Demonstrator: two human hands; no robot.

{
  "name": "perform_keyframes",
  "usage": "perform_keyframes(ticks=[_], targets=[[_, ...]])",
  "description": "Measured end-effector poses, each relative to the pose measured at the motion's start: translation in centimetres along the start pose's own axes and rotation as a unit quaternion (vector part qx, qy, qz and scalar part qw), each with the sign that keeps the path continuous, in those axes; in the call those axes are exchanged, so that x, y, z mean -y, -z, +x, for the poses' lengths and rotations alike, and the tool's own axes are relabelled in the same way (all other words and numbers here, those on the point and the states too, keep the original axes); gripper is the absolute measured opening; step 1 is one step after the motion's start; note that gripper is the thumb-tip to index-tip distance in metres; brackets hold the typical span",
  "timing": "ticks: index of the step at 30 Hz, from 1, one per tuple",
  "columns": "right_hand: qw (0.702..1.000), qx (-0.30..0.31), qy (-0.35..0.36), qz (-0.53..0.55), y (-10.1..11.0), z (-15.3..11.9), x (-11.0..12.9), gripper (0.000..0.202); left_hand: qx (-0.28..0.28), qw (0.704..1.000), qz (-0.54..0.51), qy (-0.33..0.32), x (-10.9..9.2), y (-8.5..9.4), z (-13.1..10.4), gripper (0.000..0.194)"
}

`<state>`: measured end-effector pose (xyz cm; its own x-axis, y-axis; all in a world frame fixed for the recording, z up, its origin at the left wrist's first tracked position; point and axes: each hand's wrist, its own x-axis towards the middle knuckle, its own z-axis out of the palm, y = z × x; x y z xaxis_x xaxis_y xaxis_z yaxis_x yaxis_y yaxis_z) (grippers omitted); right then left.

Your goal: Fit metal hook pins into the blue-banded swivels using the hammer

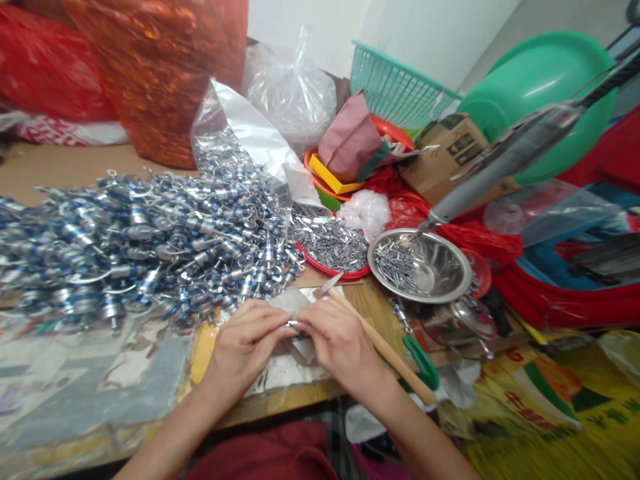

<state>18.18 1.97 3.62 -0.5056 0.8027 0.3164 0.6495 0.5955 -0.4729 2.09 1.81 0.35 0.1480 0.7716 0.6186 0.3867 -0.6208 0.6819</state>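
Note:
My left hand [250, 337] and my right hand [337, 337] meet over a grey metal block [290, 301] near the table's front edge. Between their pinched fingertips is a small shiny metal piece [292, 324], both hands gripping it; most of it is hidden by the fingers. A hammer with a wooden handle [385, 350] lies beside my right hand, its head toward the block. To the left spreads a large heap of blue and silver metal fittings [150, 240].
Behind the hands stand a red tray [345, 273] of small metal pieces and a steel bowl [440, 270] holding pins. A grey tool with a long shaft [505, 160] slants above the bowl. A green-handled item [423, 363] lies at the right edge. Bags line the back.

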Motion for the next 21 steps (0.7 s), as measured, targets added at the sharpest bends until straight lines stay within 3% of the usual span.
perform_keyframes(ticks=[3,13,17,21], targets=[[1.0,0.007,0.003,0.001,0.0,-0.1,0.0,0.023,-0.001,1.0,-0.014,0.023,0.1,-0.1,-0.2,0.014],[0.989,-0.077,-0.025,0.123,-1.1,-1.4,0.0,0.015,-0.023,0.973,-0.112,0.2,-0.6,-0.5,-0.7,0.01],[0.988,-0.087,-0.02,0.128,-1.0,-1.9,0.4,0.013,-0.029,0.971,-0.114,0.208,-1.3,-0.6,-1.0,0.013],[0.99,-0.097,0.006,0.098,-0.9,-2.2,0.7,0.011,-0.046,0.979,-0.094,0.173,-1.8,-0.6,-1.3,0.015]])
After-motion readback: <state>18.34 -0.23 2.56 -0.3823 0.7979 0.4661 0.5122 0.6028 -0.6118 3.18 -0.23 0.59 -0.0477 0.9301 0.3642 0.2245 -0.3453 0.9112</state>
